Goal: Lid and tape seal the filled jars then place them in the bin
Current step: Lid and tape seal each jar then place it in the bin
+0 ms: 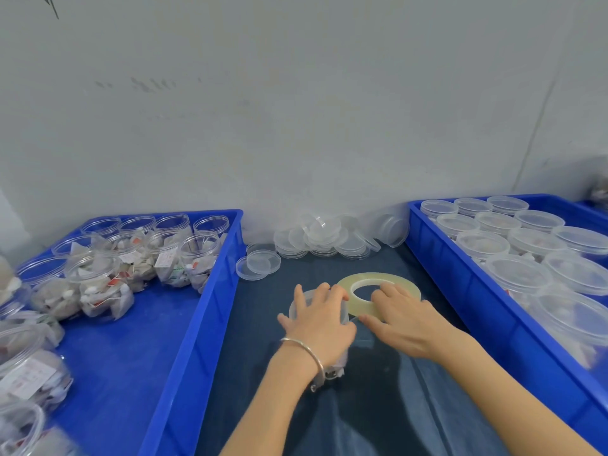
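Note:
A clear lidded jar (pixel 301 307) stands on the dark cloth between two blue bins. My left hand (pixel 320 319) grips its lid from above, fingers curled over the rim; most of the jar is hidden under the hand. Just right of it lies a flat yellowish tape roll (pixel 362 279). My right hand (pixel 403 320) rests on the near edge of the roll, fingers bent over it and thumb pointing toward the jar. Whether a tape end is pinched I cannot tell.
The left blue bin (pixel 210 291) holds several open jars (pixel 98 284) filled with sachets. The right blue bin (pixel 460 281) holds several lidded jars (pixel 516 273). Loose clear lids (pixel 324 240) lie piled by the wall, two more lids (pixel 260 263) nearer.

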`<state>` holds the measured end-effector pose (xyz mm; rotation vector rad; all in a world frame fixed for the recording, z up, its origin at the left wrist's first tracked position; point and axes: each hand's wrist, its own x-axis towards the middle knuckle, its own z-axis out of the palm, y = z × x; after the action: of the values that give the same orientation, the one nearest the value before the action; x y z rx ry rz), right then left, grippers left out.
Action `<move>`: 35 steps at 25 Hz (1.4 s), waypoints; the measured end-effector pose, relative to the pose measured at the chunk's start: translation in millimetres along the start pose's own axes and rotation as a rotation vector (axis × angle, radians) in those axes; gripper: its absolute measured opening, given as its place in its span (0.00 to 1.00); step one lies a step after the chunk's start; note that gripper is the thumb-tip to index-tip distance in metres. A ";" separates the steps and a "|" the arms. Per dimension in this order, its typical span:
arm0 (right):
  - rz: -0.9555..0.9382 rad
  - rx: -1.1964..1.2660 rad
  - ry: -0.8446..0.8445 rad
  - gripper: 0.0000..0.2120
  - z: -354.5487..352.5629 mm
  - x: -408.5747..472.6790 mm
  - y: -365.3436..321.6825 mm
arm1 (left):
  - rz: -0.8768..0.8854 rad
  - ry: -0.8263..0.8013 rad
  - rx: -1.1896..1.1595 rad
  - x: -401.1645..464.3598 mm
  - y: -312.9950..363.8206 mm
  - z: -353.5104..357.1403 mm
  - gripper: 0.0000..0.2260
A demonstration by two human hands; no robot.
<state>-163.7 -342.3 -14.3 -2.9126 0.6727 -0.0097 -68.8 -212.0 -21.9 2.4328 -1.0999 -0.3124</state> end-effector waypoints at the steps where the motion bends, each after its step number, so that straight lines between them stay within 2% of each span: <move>1: 0.007 0.000 0.002 0.19 0.8 -0.4 -1.4 | -0.001 0.077 0.050 -2.9 3.0 6.9 0.13; 4: 0.029 0.003 0.001 0.19 -0.2 -0.6 -3.4 | 0.031 0.291 0.126 -5.9 3.6 20.2 0.13; 9: 0.062 -0.009 0.034 0.17 1.6 -1.6 -7.1 | 0.075 0.408 0.160 -4.2 -1.7 26.7 0.12; 12: 0.128 -0.033 0.093 0.16 6.1 -5.2 -14.5 | 0.093 0.514 0.074 -2.0 2.2 27.8 0.10; 16: 0.266 -0.068 0.172 0.15 11.1 -11.2 -24.5 | 0.075 0.423 0.041 12.1 4.5 23.3 0.12; 19: 0.357 -0.035 0.172 0.15 12.0 -13.9 -31.5 | 0.132 0.374 0.027 23.3 1.5 18.8 0.11; 23: 0.405 0.001 0.153 0.19 9.5 -14.6 -30.2 | 0.280 0.298 0.012 35.6 -3.5 11.7 0.10; 28: 0.436 0.080 0.168 0.20 4.4 -22.5 -37.7 | 0.450 0.292 -0.048 40.9 -8.4 9.3 0.10; 30: 0.430 0.163 0.162 0.18 -3.5 -35.9 -40.5 | 0.400 0.334 -0.099 44.3 -8.6 9.0 0.12; 31: 0.406 0.242 0.178 0.17 -3.1 -46.6 -45.9 | 0.287 0.386 -0.156 48.6 -11.4 3.0 0.10; 33: 0.257 0.268 0.396 0.16 1.5 -70.6 -61.6 | 0.044 0.430 -0.238 65.0 -24.0 -14.6 0.07; 34: 0.222 0.220 0.471 0.16 7.7 -78.8 -62.8 | 0.040 0.389 -0.178 71.3 -28.3 -16.8 0.06; 35: 0.215 0.190 0.460 0.16 13.0 -80.2 -57.2 | 0.079 0.368 -0.080 71.9 -26.8 -15.3 0.05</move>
<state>-210.3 -254.6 -16.3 -2.6515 0.9867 -0.6942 1.7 -246.0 -23.1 2.2510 -0.9930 0.1123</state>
